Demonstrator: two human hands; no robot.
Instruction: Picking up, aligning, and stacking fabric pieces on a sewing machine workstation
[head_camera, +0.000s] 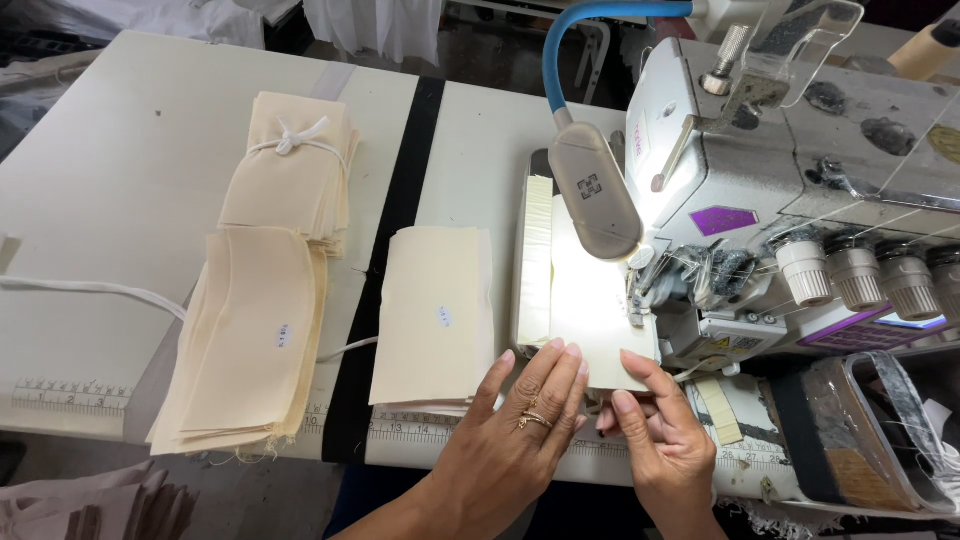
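Head view: a cream fabric piece (590, 310) lies flat on the surface (120, 200) under the sewing machine (780, 200), lit by its lamp (595, 195). The left hand (515, 425) rests spread, fingers (555, 365) pressing the piece's near edge. The right hand (660, 430) pinches the near right corner, thumb on top. A stack of cream pieces (435, 315) lies just left.
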